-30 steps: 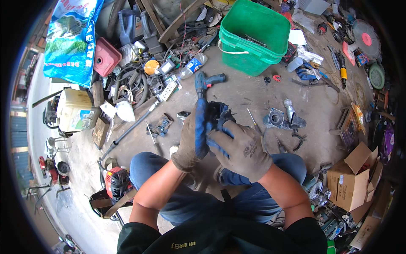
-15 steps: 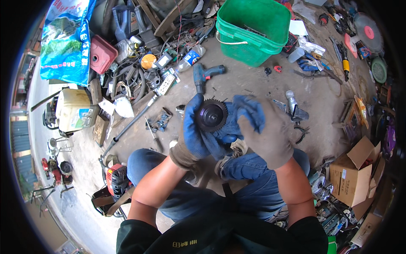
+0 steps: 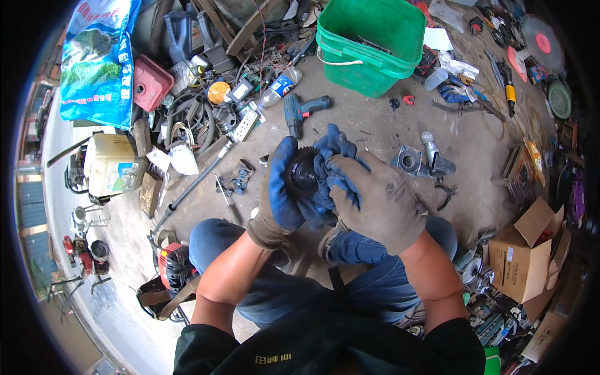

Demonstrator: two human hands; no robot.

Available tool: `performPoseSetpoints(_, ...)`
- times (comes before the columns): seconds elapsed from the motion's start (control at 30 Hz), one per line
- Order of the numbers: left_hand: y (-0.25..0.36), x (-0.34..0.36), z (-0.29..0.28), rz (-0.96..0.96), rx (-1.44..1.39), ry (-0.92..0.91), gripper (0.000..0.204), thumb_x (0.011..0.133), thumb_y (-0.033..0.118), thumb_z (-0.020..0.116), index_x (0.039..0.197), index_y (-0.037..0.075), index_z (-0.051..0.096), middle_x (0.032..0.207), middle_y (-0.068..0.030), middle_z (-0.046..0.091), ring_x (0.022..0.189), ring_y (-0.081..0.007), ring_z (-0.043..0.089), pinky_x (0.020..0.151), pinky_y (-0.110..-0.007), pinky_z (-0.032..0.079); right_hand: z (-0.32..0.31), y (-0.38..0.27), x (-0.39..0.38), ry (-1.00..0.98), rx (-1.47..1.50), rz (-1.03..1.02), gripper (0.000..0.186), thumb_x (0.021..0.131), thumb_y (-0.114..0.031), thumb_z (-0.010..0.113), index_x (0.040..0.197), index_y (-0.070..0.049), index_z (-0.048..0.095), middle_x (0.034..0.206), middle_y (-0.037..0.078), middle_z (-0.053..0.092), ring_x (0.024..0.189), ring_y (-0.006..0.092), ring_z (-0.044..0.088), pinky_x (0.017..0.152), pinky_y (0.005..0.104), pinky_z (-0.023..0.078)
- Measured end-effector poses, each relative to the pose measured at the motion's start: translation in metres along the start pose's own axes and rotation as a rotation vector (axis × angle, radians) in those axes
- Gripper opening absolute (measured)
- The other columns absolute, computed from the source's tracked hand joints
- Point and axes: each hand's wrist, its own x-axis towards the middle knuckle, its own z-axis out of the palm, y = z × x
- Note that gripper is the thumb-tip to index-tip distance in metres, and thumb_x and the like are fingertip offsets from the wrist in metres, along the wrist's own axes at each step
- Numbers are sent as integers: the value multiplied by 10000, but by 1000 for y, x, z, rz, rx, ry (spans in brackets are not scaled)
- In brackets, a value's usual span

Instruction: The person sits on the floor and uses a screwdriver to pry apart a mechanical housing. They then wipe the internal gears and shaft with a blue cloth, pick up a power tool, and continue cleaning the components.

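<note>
Daylight fills the scene, strongest toward 8 o'clock, where the concrete (image 3: 137, 250) pales almost to white. The white bag (image 3: 183, 160) near 9 o'clock also loses detail to glare. Toward 3 o'clock it is dimmer, and the purple bag (image 3: 576, 203) sits in gloom. Shadows are soft: the bucket (image 3: 356, 72) at 1 o'clock is shaded inside, and the shirt (image 3: 337, 344) at 6 o'clock is close to black. At the centre, the gear (image 3: 303, 170) is very dark with a faint sheen; the cloth (image 3: 336, 140) keeps visible folds. Fisheye distortion curves the wall (image 3: 30, 200) at 9 o'clock, and the fan (image 3: 542, 44) at 2 o'clock looks soft. Black vignetting swallows the corners.
</note>
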Motion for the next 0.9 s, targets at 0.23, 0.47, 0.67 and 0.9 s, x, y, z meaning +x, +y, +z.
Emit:
performPoseSetpoints(0.23, -10, 1, 1, 373, 448, 187, 617, 1146, 457, 323, 1263, -62, 637, 1182, -178, 737, 1081, -232, 715, 1034, -370, 542, 24, -15, -5, -63, -131, -116, 315, 829, -227, 759, 1068, -25, 722, 907, 123, 678, 762, 312, 724, 659, 417, 567)
performPoseSetpoints(0.47, -9, 2, 0, 273, 279, 147, 621, 1119, 547, 373, 1222, 1, 649, 1128, -122, 727, 952, -230, 694, 922, -344, 551, 14, -12, 2, 222, 138, -145, 393, 773, -193, 837, 1136, -66, 754, 914, 113, 673, 723, 304, 705, 637, 423, 564)
performPoseSetpoints(0.67, -14, 2, -2, 373, 837, 391, 537, 1155, 406, 318, 1215, -10, 653, 1116, -127, 734, 996, -206, 677, 958, -336, 530, 29, -21, 4, 74, -165, -185, 395, 771, -222, 819, 1153, -147, 758, 868, 66, 605, 731, 266, 663, 639, 424, 514)
performPoseSetpoints(0.9, 12, -8, 8, 116, -74, 9, 574, 1077, 516, 455, 1189, -1, 680, 1135, -161, 754, 1066, -262, 708, 1020, -407, 553, 22, -8, -6, -4, -135, -192, 328, 836, -284, 754, 1144, -173, 763, 874, 50, 599, 783, 261, 654, 680, 430, 515)
